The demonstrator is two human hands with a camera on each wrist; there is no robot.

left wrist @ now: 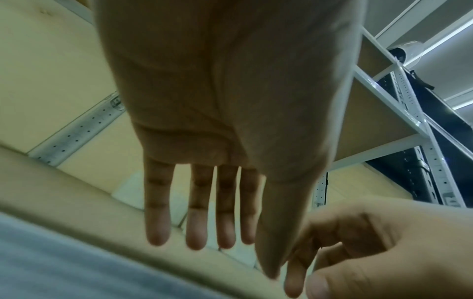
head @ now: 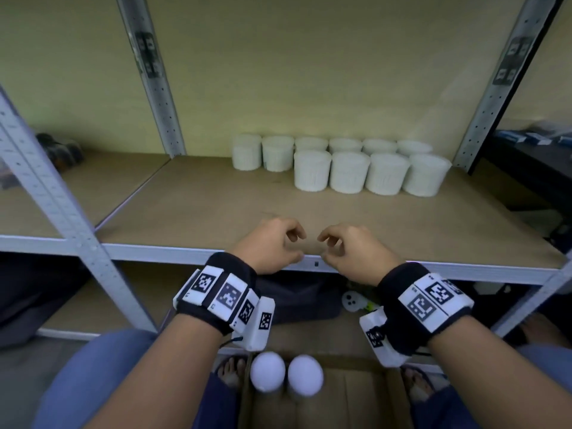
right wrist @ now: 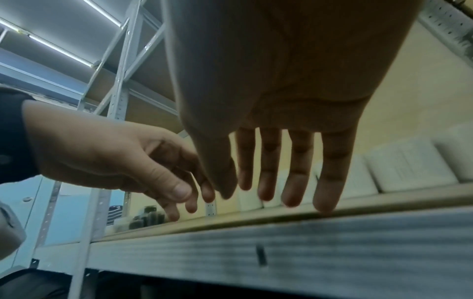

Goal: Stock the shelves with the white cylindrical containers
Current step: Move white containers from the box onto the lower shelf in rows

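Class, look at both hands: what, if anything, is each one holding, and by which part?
Nothing is held. The left hand and right hand hover empty over the shelf edge, fingers loose.

The right hand (right wrist: 294, 81) is hanging over the front edge of the shelf (right wrist: 281, 238), its fingers (right wrist: 327, 182) extending straight down, spread and holding nothing. The left hand (right wrist: 115, 159) is hovering beside it, just above the same edge, loosely curled and empty. White cylindrical containers (right wrist: 409, 165) are standing in a row on the shelf behind the right hand.
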